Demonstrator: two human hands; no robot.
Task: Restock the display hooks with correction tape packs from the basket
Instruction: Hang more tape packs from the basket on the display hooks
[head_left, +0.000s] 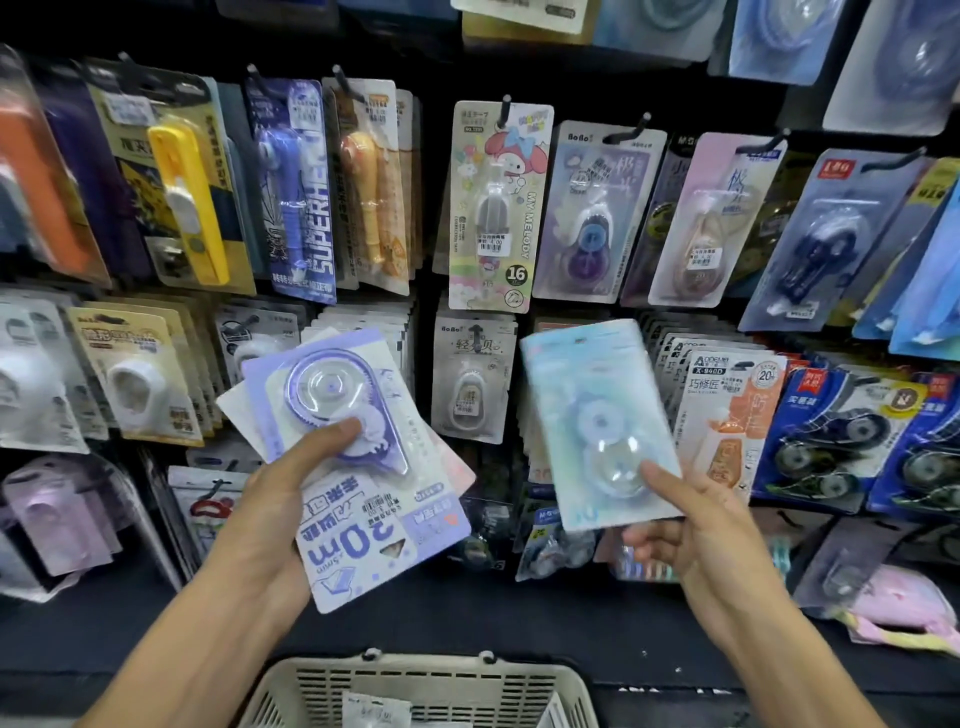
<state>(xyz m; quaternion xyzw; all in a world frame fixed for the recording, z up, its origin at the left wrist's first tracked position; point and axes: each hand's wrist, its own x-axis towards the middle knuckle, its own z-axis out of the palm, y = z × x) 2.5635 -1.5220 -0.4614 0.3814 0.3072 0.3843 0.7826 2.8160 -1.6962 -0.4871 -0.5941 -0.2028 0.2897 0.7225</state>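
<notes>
My left hand (283, 499) grips a small stack of correction tape packs; the top one is a purple-and-white pack (358, 467) turned upside down, marked "20m", with my thumb on its blister. My right hand (691, 525) pinches the lower edge of a pale blue pack (592, 410), held upright in front of the display hooks (631, 130). A beige basket (415, 691) sits below at the bottom centre, with a pack or two visible inside.
The black display wall is crowded with hanging correction tape packs: a My Melody pack (498, 208), a Superhero pack (298, 192), an orange X-840D pack (727, 415). A pink item (893, 608) lies on the dark shelf at right.
</notes>
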